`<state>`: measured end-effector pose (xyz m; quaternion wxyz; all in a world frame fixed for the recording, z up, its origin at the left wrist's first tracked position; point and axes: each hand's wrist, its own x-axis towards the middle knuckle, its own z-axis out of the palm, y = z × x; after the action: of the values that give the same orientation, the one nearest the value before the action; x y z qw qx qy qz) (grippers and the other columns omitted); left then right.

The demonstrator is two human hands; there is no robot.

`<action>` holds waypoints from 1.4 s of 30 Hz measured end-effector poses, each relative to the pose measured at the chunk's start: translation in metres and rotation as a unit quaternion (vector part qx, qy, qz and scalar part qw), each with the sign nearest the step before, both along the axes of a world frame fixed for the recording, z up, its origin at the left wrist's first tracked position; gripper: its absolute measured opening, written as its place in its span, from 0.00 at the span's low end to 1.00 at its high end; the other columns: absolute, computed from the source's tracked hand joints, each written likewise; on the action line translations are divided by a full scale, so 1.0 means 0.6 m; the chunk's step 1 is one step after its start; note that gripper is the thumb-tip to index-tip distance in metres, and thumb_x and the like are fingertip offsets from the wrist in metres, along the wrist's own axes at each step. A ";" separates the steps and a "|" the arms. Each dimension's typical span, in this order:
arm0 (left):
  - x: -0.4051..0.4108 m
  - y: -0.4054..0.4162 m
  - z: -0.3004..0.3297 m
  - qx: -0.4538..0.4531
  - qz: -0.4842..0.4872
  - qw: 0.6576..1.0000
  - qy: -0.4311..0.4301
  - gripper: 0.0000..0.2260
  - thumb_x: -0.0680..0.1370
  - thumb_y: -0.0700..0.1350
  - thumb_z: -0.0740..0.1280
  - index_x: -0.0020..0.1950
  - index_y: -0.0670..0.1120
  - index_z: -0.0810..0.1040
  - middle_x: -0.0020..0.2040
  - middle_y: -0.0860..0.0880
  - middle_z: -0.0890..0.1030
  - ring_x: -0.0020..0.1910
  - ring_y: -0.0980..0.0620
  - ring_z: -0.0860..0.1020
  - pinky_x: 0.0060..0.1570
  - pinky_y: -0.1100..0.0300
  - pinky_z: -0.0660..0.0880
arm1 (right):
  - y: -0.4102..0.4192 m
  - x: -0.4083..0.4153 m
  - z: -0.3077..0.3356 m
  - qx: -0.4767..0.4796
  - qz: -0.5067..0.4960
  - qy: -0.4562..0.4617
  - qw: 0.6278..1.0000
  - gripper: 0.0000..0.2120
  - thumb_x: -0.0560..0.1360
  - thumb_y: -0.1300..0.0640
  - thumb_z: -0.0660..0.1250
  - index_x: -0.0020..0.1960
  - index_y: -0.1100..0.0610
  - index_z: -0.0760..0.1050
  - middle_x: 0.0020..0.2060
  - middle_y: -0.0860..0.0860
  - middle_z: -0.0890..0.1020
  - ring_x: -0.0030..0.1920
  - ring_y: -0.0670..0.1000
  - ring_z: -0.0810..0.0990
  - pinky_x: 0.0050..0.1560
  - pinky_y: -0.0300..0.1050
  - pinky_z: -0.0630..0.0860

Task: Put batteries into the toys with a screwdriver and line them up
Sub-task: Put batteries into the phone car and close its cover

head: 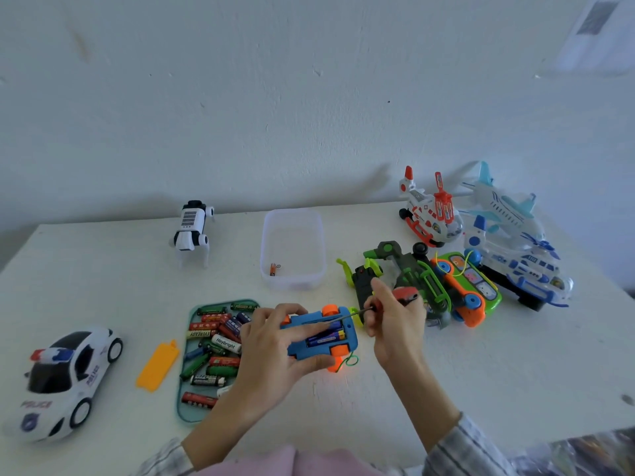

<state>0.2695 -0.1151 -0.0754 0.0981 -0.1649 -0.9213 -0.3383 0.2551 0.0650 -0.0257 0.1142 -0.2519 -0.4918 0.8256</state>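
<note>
A blue toy car (321,333) with orange wheels is held upside down just above the table (481,365), gripped by the left hand (275,345) with fingers curled round its body and one finger laid across the open battery bay, where batteries (326,336) are seated. A red-handled screwdriver (385,302) is pinched in the right hand (395,321), its shaft angled down to the car's near end. The orange cover (158,365) lies well apart on the table, to the left of the battery tray (192,417). A small screw may be what lies in the clear tub (293,249) beside a single battery; that cannot be told. Judged from here, the bay is filled and not yet closed. The batteries could be levered out if the tip is pushed against them, since nothing but one finger holds them in. The car could be twisted out of the hand if force is applied off-axis. The green string (348,360) hanging from the car could be caught under the cover when it is refitted.
</note>
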 end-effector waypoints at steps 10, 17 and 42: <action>-0.002 -0.001 0.001 0.017 0.007 0.999 -0.037 0.26 0.63 0.77 0.60 0.56 0.70 0.78 0.57 0.64 0.73 0.53 0.56 0.65 0.51 0.54 0.60 | -0.008 0.014 0.047 0.361 -0.022 0.149 0.920 0.15 0.76 0.59 0.66 0.41 0.43 0.63 0.31 0.58 0.72 0.29 0.62 0.71 0.26 0.57 0.71; 0.000 -0.002 0.002 0.010 0.006 0.999 -0.032 0.27 0.63 0.78 0.58 0.55 0.69 0.78 0.57 0.63 0.73 0.53 0.55 0.66 0.51 0.53 0.60 | -0.013 0.017 0.048 0.409 -0.042 0.163 0.897 0.15 0.76 0.62 0.66 0.42 0.47 0.63 0.29 0.52 0.71 0.29 0.60 0.71 0.27 0.55 0.70; -0.002 -0.001 0.000 0.032 -0.001 0.997 -0.068 0.18 0.62 0.80 0.57 0.49 0.80 0.71 0.57 0.69 0.70 0.53 0.57 0.63 0.50 0.55 0.57 | 0.002 -0.004 0.008 -0.003 -0.038 -0.029 0.999 0.14 0.76 0.64 0.65 0.39 0.56 0.60 0.25 0.54 0.68 0.20 0.48 0.61 0.19 0.36 0.56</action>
<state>0.2681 -0.1155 -0.0752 0.0400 -0.1388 -0.9143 -0.3784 0.2526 0.0664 -0.0208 0.1305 -0.2943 -0.4830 0.8143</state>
